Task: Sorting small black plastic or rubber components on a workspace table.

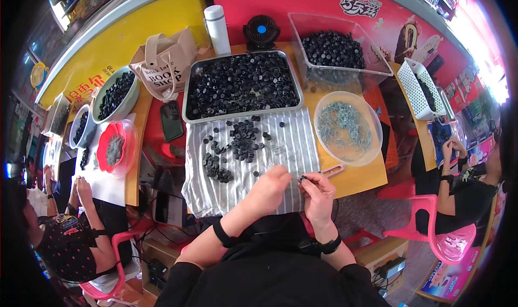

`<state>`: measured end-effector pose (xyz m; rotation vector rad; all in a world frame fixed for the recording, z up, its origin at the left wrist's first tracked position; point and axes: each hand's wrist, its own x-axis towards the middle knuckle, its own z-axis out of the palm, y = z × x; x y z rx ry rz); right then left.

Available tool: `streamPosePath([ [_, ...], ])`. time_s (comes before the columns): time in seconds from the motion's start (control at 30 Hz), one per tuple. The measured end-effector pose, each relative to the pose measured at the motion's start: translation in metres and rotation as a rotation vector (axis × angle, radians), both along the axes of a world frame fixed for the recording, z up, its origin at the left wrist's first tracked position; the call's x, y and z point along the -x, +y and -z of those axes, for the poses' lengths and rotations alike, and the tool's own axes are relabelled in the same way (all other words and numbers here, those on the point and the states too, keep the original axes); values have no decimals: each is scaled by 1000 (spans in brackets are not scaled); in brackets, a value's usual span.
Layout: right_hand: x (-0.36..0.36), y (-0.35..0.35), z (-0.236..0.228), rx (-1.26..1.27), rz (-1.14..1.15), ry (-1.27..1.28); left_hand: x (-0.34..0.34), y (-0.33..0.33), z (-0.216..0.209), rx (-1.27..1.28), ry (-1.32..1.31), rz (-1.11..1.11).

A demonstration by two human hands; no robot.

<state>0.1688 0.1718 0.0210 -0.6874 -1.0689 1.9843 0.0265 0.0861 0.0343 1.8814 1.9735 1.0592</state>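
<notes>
Head view. We find both hands over the near edge of the striped cloth [216, 140]. The right hand [317, 195] pinches a small black piece [301, 178] between thumb and forefinger. The left hand [270, 188] is just to its left, fingers curled and pressed together; we cannot tell whether a thin wire is between the tips.

On the cloth, left of and beyond the hands, we note a loose heap [243, 145] of black pieces, with a few strays around it. Some thin wires [276, 147] lie right of the heap. A round tub [377, 145] to the right holds many more wires [344, 125]. Beside the right hand is a pink loop [333, 170].

Progress, our judgement: one piece is being worked, the handling of it not yet finished. The heap on the cloth looks like the batch in use, and plenty of it is left. The far tray [297, 103] is well filled with black parts and the clear bin [377, 73], far right, holds a sizeable pile. We cannot tell which of these stores is done and which is waiting; the parts are too small to compare. The wire supply looks ample.
</notes>
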Motion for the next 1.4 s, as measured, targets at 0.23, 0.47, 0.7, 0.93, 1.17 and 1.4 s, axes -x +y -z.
streamPosePath([
  [0.23, 14, -31, -38, -551, -35, -84, 17, -46, 7, -153, -1838, 54],
  [0.47, 27, -52, -49, -919, -73, -211, 15, -65, 5, -205, -1882, 109],
  [0.7, 29, -58, -52, -1037, -62, -295, 16, -73, 8, -219, -1892, 114],
  [0.93, 31, -60, -50, -1084, -57, -320, 17, -77, 8, -209, -1885, 115],
  [1.17, 35, -62, -51, -1152, -69, -302, 18, -81, 14, -212, -1912, 93],
  [1.4, 32, -64, -48, -1060, -15, -231, 17, -80, 11, -190, -2008, 87],
])
